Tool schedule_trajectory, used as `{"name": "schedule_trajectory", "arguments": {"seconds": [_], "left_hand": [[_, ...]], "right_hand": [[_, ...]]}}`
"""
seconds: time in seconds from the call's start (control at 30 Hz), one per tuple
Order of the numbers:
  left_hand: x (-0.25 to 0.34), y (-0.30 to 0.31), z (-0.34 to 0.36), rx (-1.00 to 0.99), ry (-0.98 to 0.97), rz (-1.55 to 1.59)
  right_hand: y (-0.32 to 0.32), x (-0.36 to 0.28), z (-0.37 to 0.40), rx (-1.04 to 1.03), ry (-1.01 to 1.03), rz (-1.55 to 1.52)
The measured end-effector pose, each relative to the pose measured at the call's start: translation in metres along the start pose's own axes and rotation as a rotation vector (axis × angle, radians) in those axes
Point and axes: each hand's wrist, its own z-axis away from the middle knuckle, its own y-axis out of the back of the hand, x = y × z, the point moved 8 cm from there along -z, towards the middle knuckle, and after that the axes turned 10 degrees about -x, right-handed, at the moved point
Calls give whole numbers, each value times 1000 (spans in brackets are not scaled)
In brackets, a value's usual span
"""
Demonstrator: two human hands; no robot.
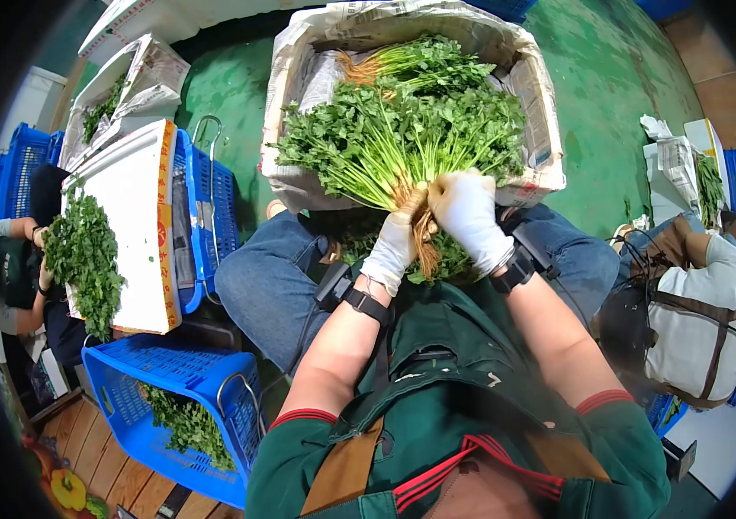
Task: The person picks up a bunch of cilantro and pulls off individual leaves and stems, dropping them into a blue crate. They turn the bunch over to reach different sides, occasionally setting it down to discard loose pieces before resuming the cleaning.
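Note:
A large bunch of cilantro [385,156], with pale green stems and tan roots, spreads its leaves over the near rim of a newspaper-lined box [279,130]. My left hand [395,238], in a white glove, is closed round the root end of the bunch. On the other side of the roots, my gloved right hand [469,208] has its fingers curled in against the stem bases. Loose roots hang down between the two hands. Another cilantro bunch [428,65] lies farther back inside the box, its roots pointing left. More greens show below my hands, between my knees.
To my left, a white foam board [125,216] carries greens [86,259], beside a person's arm. Below it a blue crate [147,355] holds more greens. At right sits another person in a light top [701,329], near a box of greens [710,186]. The floor [593,78] is green.

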Motion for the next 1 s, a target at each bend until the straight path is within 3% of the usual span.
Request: {"name": "schedule_trajectory", "arguments": {"seconds": [0.07, 0.2, 0.27, 0.33, 0.4, 0.47, 0.6, 0.67, 0.7, 0.73, 0.83, 1.0], "left_hand": [[-2, 9, -4, 61, -38, -28], [-5, 7, -4, 5, -14, 37], [-4, 7, -3, 70, 6, -26], [-8, 16, -6, -13, 50, -11], [-12, 15, -7, -97, 97, 1], [-12, 13, -6, -47, 120, -49], [-14, 19, -8, 20, 153, -97], [-15, 18, -8, 25, 156, -112], [-13, 17, -8, 29, 159, -129], [-11, 17, -7, 32, 158, -130], [-9, 5, -3, -57, 183, -145], [-9, 6, -4, -55, 185, -116]], "right_hand": [[-3, -20, 14, 28, 115, 155], [6, -27, 34, 74, 231, 103], [14, -25, 35, 84, 273, 63], [18, -4, 23, 29, 157, -312], [12, 26, 7, 61, -103, -753], [5, 43, -18, 182, -75, -713], [-15, 53, -58, 137, -156, -765], [-31, 50, -74, 19, -155, -513], [-40, 52, -76, -136, -222, -625], [-44, 53, -77, -137, -221, -628], [-45, 64, -71, -28, -266, -986], [-26, 63, -54, 13, -203, -1235]]}}
